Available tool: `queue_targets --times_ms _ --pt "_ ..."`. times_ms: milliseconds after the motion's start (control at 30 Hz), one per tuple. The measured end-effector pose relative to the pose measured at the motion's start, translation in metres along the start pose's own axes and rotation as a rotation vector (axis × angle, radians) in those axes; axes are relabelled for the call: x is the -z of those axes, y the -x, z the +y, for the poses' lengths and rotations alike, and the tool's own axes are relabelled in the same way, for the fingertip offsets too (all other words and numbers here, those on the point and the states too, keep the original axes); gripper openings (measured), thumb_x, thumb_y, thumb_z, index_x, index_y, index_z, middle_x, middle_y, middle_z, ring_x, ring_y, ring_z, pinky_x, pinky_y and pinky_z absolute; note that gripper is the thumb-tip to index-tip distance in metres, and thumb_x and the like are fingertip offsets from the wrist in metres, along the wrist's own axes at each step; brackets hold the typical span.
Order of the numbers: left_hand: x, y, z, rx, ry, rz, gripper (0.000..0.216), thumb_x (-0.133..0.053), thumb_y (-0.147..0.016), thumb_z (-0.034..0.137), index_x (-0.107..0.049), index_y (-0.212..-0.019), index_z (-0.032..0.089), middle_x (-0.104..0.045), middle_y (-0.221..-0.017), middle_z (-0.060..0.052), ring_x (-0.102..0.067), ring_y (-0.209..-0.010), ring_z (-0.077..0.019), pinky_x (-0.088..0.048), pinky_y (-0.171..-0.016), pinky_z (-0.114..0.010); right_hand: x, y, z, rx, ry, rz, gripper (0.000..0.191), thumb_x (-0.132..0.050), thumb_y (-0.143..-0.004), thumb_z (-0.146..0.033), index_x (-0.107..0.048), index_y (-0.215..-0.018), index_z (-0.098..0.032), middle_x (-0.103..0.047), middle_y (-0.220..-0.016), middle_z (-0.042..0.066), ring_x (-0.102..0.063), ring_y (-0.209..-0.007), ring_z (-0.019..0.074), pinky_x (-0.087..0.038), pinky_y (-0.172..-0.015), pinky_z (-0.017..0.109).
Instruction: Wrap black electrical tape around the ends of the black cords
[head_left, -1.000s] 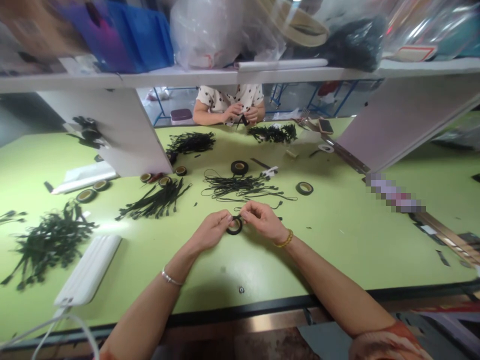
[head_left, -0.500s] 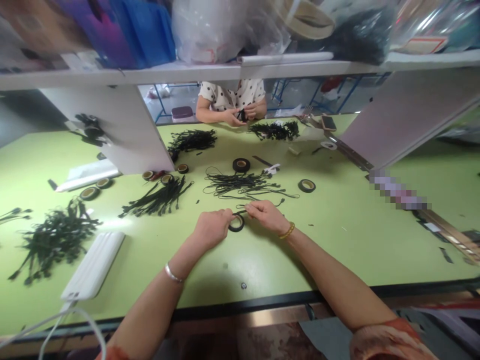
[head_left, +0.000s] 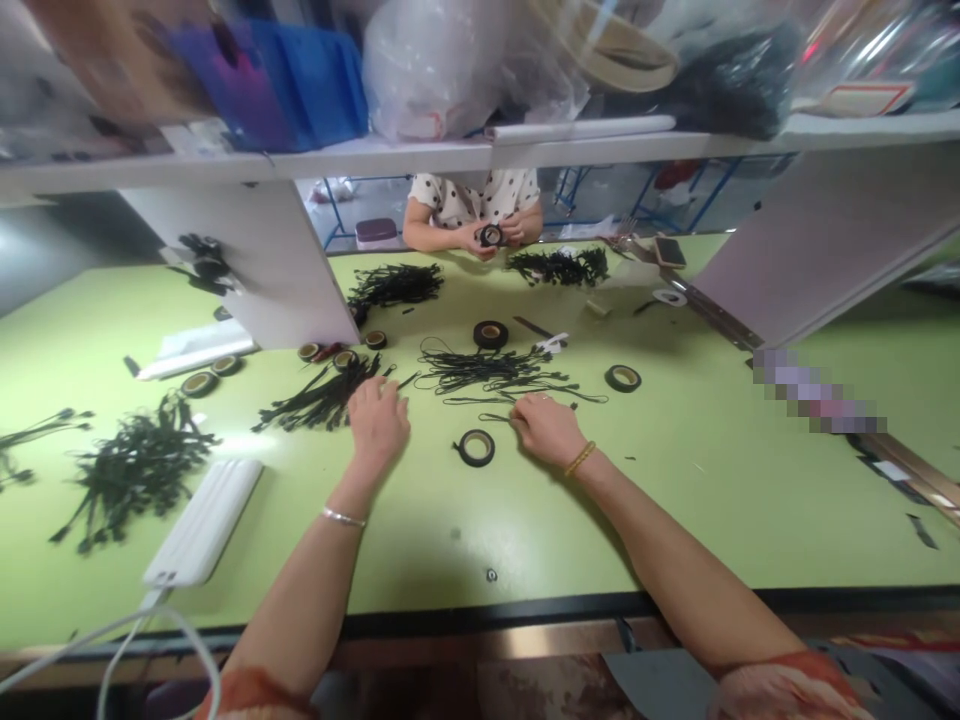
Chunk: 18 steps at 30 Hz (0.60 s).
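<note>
My left hand (head_left: 379, 425) rests at the right end of a bundle of black cables (head_left: 311, 400), its fingers apart over the cable ends. Part of that bundle is hidden beneath the fingers. My right hand (head_left: 549, 430) is closed on a thin black cable (head_left: 493, 417), whose looped end sticks out to the left. Between my hands a roll of black tape (head_left: 476, 462) lies flat, with a short tail at its left side. Just beyond is a loose pile of thin black looped cables (head_left: 480, 370).
More tape rolls (head_left: 623, 378) lie around the green table (head_left: 570, 540). A white power strip (head_left: 204, 525) and another cable heap (head_left: 135, 470) are at left. Upright panels (head_left: 262, 270) carry a loaded shelf (head_left: 420, 155). Across, a person's hands (head_left: 499, 236) hold a tape roll.
My left hand has moved left from the tape roll to the cable bundle, and its fingers have spread. My right hand has shifted slightly right. The tape roll stays on the table.
</note>
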<state>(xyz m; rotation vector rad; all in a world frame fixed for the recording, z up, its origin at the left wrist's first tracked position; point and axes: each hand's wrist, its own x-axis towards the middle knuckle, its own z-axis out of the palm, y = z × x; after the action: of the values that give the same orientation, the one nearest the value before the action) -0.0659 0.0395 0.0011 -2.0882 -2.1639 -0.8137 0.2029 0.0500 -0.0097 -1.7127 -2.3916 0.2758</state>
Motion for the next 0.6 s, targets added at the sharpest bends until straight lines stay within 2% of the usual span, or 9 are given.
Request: queue_targets --times_ms 67,133,233,300,367,433,500,600 --pt "-0.004 0.008 0.014 -0.061 0.122 -0.043 0.031 -0.044 -0.093 0.028 -0.066 -0.111 0.015 -0.06 -0.12 -0.017 -0.052 -0.116 -0.031 -0.039 -0.102 -0.052 -0.002 0.0 -0.001 -0.002 -0.026 0.04 0.012 -0.052 -0.09 -0.02 -0.059 -0.08 -0.017 -0.067 -0.089 0.015 -0.058 -0.079 0.0245 -0.036 -0.061 0.033" --pt "-0.007 0.017 0.029 -0.13 0.243 -0.124 0.031 -0.045 -0.094 0.029 -0.065 -0.113 0.015 -0.061 -0.119 -0.016 -0.054 -0.114 -0.0283 -0.041 -0.103 -0.05 -0.002 0.001 0.0 -0.014 -0.175 0.133 0.012 -0.049 -0.091 -0.021 -0.055 -0.081 -0.018 -0.064 -0.078 0.011 -0.054 -0.068 0.0204 -0.036 -0.06 0.032" --pt "-0.009 0.029 0.046 -0.214 0.369 -0.297 0.032 -0.047 -0.093 0.03 -0.063 -0.117 0.016 -0.062 -0.12 -0.015 -0.055 -0.114 -0.0264 -0.043 -0.103 -0.047 0.0 0.003 0.0 -0.017 -0.656 0.302 0.012 -0.048 -0.092 -0.029 -0.052 -0.085 -0.019 -0.058 -0.07 0.002 -0.048 -0.059 0.0152 -0.039 -0.06 0.03" --pt "-0.009 0.034 0.052 -0.233 0.451 -0.335 0.033 -0.05 -0.092 0.028 -0.061 -0.12 0.015 -0.061 -0.123 -0.014 -0.055 -0.115 -0.0253 -0.044 -0.103 -0.045 0.003 0.005 -0.004 -0.047 -1.069 0.33 0.019 -0.057 -0.087 -0.038 -0.053 -0.092 -0.02 -0.058 -0.072 0.0 -0.05 -0.06 0.0134 -0.043 -0.061 0.028" --pt "-0.008 0.036 0.055 -0.23 0.537 -0.312 0.033 -0.052 -0.091 0.027 -0.06 -0.12 0.016 -0.061 -0.124 -0.014 -0.055 -0.117 -0.0243 -0.044 -0.104 -0.044 0.004 0.007 -0.012 -0.119 -1.428 0.253 0.032 -0.069 -0.077 -0.042 -0.056 -0.097 -0.021 -0.06 -0.075 -0.001 -0.053 -0.063 0.0124 -0.046 -0.063 0.028" --pt "-0.006 0.036 0.057 -0.199 0.636 -0.277 0.031 -0.053 -0.091 0.028 -0.06 -0.118 0.017 -0.062 -0.123 -0.013 -0.056 -0.116 -0.0231 -0.046 -0.102 -0.042 0.003 0.009 -0.022 -0.184 -1.66 0.143 0.038 -0.08 -0.068 -0.04 -0.06 -0.093 -0.02 -0.062 -0.075 -0.001 -0.056 -0.065 0.0119 -0.048 -0.065 0.027" --pt "-0.003 0.036 0.059 -0.151 0.733 -0.25 0.03 -0.054 -0.09 0.03 -0.06 -0.116 0.018 -0.062 -0.121 -0.012 -0.058 -0.113 -0.0218 -0.048 -0.098 -0.039 0.001 0.011 -0.032 -0.205 -1.793 0.057 0.037 -0.085 -0.063 -0.038 -0.061 -0.086 -0.019 -0.063 -0.073 -0.001 -0.056 -0.064 0.0113 -0.049 -0.064 0.027" --pt "0.001 0.036 0.062 -0.058 0.854 -0.189 0.035 -0.056 -0.088 0.03 -0.057 -0.122 0.019 -0.06 -0.125 -0.012 -0.058 -0.113 -0.0209 -0.049 -0.096 -0.038 -0.003 0.014 -0.045 -0.2 -1.871 -0.065 0.037 -0.087 -0.062 -0.038 -0.063 -0.082 -0.019 -0.063 -0.069 -0.001 -0.055 -0.06 0.011 -0.049 -0.059 0.026"
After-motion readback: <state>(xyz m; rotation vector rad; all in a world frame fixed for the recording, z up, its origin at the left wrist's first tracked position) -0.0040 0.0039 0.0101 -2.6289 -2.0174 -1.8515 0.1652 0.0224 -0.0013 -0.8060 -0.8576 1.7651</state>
